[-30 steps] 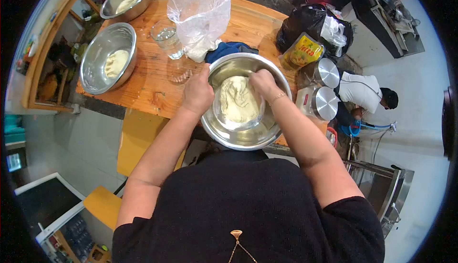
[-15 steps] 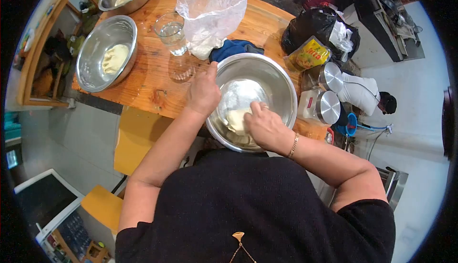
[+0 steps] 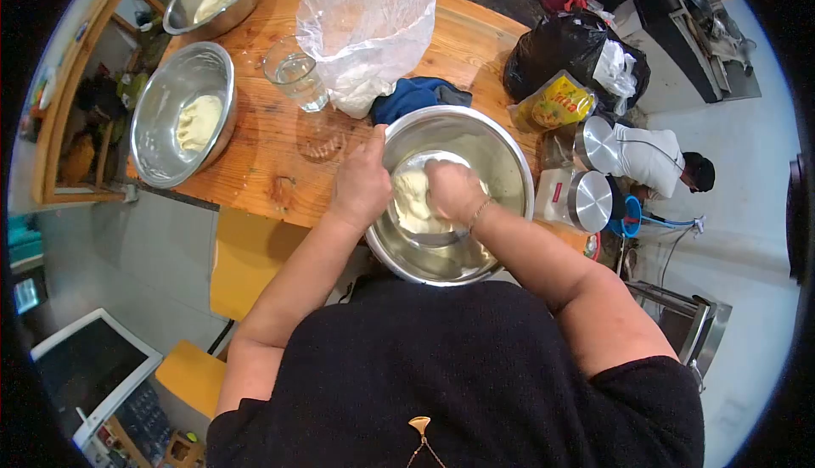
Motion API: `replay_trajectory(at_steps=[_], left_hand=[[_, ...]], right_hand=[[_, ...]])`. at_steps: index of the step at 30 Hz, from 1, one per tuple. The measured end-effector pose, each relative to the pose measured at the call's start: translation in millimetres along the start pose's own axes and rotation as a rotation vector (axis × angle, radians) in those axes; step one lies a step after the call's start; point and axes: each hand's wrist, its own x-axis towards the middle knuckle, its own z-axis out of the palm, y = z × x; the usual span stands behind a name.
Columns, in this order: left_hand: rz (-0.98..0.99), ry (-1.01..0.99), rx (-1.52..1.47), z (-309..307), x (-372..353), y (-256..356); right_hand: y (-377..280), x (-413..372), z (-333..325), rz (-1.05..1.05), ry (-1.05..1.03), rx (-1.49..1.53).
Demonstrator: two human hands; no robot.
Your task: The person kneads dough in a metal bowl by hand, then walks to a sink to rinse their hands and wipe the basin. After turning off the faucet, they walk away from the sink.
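Observation:
A wide steel mixing bowl (image 3: 501, 162) stands at the table's front edge, close against my body. My left hand (image 3: 363, 181) is closed on its left rim, thumb pointing up along the edge. Inside lies a lump of pale dough (image 3: 411, 205), on the left half of the bowl's floor. My right hand (image 3: 456, 190), curled and a little blurred, presses into the dough's right side; its fingertips are hidden. A thin bracelet circles that wrist.
Two more steel bowls with dough, a nearer bowl (image 3: 222, 120) and a farther bowl (image 3: 246, 1), stand left. Behind are a glass of water (image 3: 304, 86), a plastic bag (image 3: 365, 27) and blue cloth (image 3: 416, 99). Lidded jars (image 3: 590, 201) stand right. A person (image 3: 649, 158) is beyond.
My right hand has moved from the dough's near right side toward the far middle of the bowl, curling inward. The dough sits farther left in the bowl. My left hand stays on the rim.

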Motion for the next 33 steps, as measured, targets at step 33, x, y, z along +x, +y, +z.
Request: replay_trajectory(at_steps=[33], left_hand=[[0.029,-0.002,0.177,-3,10,0]], right_hand=[[-25,2,-15,-0.276,-0.098,0.037]])
